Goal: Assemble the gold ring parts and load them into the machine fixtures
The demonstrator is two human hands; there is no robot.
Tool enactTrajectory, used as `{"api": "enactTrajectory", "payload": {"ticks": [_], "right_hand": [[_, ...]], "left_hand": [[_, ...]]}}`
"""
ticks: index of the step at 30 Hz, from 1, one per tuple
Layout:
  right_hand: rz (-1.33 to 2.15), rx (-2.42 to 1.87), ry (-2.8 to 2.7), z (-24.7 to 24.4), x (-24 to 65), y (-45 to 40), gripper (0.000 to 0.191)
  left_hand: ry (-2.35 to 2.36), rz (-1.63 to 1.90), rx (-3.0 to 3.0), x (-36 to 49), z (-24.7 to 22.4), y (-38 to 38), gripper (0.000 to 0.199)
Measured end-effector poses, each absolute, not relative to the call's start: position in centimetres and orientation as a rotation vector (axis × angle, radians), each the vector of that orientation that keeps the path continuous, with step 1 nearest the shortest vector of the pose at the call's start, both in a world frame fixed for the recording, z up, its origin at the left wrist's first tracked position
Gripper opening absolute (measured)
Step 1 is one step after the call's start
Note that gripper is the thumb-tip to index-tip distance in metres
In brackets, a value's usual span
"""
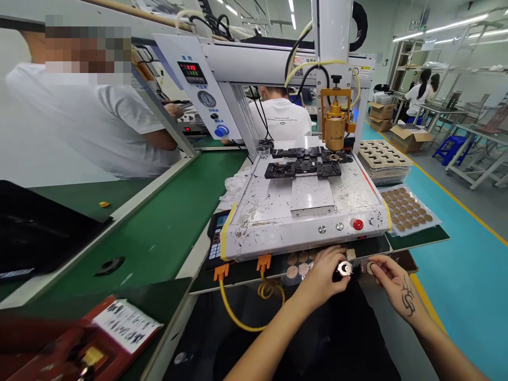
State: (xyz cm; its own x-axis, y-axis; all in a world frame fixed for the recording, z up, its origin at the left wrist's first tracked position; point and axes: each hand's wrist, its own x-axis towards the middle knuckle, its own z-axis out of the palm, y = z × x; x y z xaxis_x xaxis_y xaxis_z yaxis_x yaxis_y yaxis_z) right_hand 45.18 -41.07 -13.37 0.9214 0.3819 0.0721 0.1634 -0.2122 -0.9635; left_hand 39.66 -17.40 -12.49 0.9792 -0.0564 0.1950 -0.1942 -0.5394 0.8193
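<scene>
In front of the white bench machine, my left hand (326,272) is closed around a small round metal part (344,268) with a ring-shaped, shiny end facing up. Just to its right, my right hand (392,283) pinches a small tan round disc (370,268) between thumb and fingers. The two hands are apart, with a narrow gap between the part and the disc. Beside my left forearm, a sheet of round stickers (297,266) lies on the table under the machine's front edge, partly hidden by that hand.
The machine bed (257,211) carries a black fixture (304,166) beneath a brass-coloured head (334,127). At right are a sheet of brown discs (408,209) and stacked trays (384,159). A yellow cable (234,317) loops at the front. A co-worker (99,116) sits left.
</scene>
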Motion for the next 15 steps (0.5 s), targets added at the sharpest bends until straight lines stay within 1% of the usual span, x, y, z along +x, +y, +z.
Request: {"api": "enactTrajectory", "payload": {"ticks": [3,5,8,12,15], "right_hand": [[0.343,-1.625,-0.329,-11.4,44.3,-39.3,0.046],[0.416,-1.536,-0.292,-10.7,43.9,-38.1,0.046],[0.533,-1.452,-0.299,-10.3,43.6,-36.5,0.044],[0.603,-1.398,-0.373,-9.9,43.2,-35.1,0.039],[0.646,-1.400,-0.385,-9.4,42.8,-34.9,0.038]], "left_hand": [[-0.022,0.122,1.824,37.4,-11.7,-17.8,0.035],[0.122,0.022,1.472,35.7,-11.2,-17.7,0.039],[0.293,-0.032,1.075,33.7,-10.0,-17.5,0.051],[0.405,0.008,0.906,31.8,-8.2,-17.2,0.064],[0.419,0.043,0.845,30.7,-7.6,-17.2,0.060]]}}
